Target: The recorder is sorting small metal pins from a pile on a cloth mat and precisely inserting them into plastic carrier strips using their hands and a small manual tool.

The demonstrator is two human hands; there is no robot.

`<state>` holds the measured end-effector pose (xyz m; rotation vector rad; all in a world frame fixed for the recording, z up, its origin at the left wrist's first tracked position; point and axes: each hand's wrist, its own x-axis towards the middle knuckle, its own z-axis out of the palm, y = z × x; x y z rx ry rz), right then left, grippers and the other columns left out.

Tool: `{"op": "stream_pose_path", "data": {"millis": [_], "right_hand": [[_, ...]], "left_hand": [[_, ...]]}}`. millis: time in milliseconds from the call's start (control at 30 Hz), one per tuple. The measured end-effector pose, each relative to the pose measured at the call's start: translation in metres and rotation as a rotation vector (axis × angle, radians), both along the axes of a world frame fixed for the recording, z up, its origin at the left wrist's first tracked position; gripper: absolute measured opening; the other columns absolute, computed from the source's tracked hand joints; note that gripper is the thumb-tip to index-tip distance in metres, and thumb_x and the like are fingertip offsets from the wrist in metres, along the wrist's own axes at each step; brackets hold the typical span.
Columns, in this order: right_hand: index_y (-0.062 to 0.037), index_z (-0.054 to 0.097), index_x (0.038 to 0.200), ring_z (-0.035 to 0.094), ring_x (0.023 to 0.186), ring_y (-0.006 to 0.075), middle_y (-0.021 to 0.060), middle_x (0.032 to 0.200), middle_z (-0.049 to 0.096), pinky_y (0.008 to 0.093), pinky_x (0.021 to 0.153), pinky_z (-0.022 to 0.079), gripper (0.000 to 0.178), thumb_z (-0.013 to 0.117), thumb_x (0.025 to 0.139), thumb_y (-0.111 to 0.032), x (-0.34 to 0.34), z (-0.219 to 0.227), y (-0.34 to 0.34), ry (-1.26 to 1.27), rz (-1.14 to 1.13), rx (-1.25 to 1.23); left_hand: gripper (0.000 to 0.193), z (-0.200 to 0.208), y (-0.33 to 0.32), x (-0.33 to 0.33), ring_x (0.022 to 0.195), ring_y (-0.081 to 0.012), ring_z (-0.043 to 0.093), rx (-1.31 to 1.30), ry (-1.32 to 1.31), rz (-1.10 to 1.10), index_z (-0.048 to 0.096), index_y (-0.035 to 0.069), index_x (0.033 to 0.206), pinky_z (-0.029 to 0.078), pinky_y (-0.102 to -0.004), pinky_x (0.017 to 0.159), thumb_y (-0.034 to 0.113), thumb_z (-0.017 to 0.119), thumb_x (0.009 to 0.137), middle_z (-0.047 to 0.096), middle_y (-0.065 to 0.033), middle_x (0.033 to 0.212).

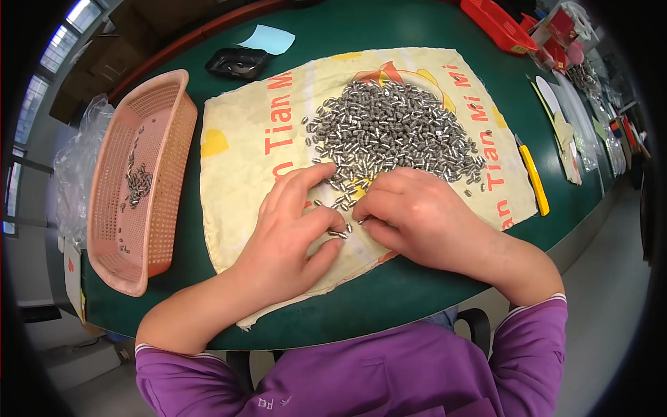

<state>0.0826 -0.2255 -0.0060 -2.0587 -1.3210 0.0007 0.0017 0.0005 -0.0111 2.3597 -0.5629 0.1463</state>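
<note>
A heap of small, shiny, barrel-shaped metal pieces [389, 125] lies on a cream printed cloth [240, 167]. At the heap's near edge, my left hand [288, 229] has its index finger curled toward the thumb, with a few metal pieces [338, 235] at those fingertips. Its other fingers reach forward to the loose pieces. Close beside it on the right, my right hand [417, 215] is bent into a pinch, and a small metal piece [360, 222] shows at its fingertips. The curled fingers hide part of what each hand holds. Some loose pieces lie between the hands.
On the left of the green table [313, 326] stands a pink perforated basket [184, 132] with some metal pieces inside. Behind the cloth are a black tray [237, 64] and a pale blue paper [267, 39]. A yellow cutter [533, 181] lies right; a red tray [499, 26] sits far right.
</note>
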Motion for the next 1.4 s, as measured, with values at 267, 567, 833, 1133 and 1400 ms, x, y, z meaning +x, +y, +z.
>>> {"op": "stream_pose_path", "data": {"millis": [267, 567, 833, 1133, 1400], "right_hand": [[-0.0042, 0.064, 0.083, 0.064, 0.079, 0.0325, 0.0108, 0.079, 0.061, 0.0448, 0.070, 0.053, 0.013, 0.075, 0.078, -0.010, -0.0022, -0.0002, 0.0000, -0.048, -0.035, -0.013], [-0.0071, 0.065, 0.083, 0.064, 0.082, 0.0297, 0.0084, 0.082, 0.061, 0.0433, 0.071, 0.052, 0.015, 0.077, 0.076, -0.012, -0.0032, 0.0008, 0.0017, -0.018, -0.034, -0.013], [-0.0083, 0.068, 0.090, 0.063, 0.084, 0.0283, 0.0063, 0.086, 0.061, 0.0413, 0.074, 0.051, 0.012, 0.074, 0.079, -0.008, -0.0011, -0.0028, 0.0011, -0.039, -0.001, 0.015], [-0.0092, 0.070, 0.092, 0.066, 0.089, 0.0273, 0.0051, 0.093, 0.067, 0.0397, 0.075, 0.052, 0.020, 0.078, 0.075, -0.002, -0.0034, -0.0061, 0.0051, -0.018, -0.023, 0.018], [-0.0075, 0.069, 0.087, 0.062, 0.087, 0.0283, 0.0076, 0.089, 0.061, 0.0416, 0.077, 0.050, 0.012, 0.068, 0.077, -0.001, -0.0031, 0.0023, -0.0030, -0.046, -0.040, -0.027]], "left_hand": [[0.023, 0.0026, -0.0013, 0.0004, 0.130, -0.0432, 0.049, 0.113, -0.093, -0.008, 0.064, 0.007, 0.091, 0.046, -0.0473, 0.102, 0.004, 0.079, 0.075, 0.048, -0.0223, 0.147], [0.027, -0.0002, 0.0002, -0.0008, 0.132, -0.0443, 0.049, 0.034, -0.050, 0.022, 0.060, 0.006, 0.087, 0.041, -0.0526, 0.105, 0.009, 0.083, 0.074, 0.051, -0.0234, 0.142], [0.029, 0.0009, 0.0000, 0.0013, 0.137, -0.0439, 0.044, 0.004, 0.006, 0.030, 0.065, 0.006, 0.097, 0.042, -0.0487, 0.106, 0.003, 0.081, 0.073, 0.043, -0.0242, 0.150], [0.029, -0.0038, 0.0013, 0.0044, 0.132, -0.0466, 0.047, -0.009, -0.055, 0.003, 0.064, 0.005, 0.097, 0.041, -0.0527, 0.106, 0.006, 0.082, 0.074, 0.047, -0.0253, 0.144], [0.025, -0.0002, 0.0009, 0.0027, 0.133, -0.0473, 0.046, -0.005, -0.012, 0.012, 0.061, 0.005, 0.089, 0.041, -0.0531, 0.107, 0.007, 0.082, 0.075, 0.045, -0.0258, 0.145]]}}
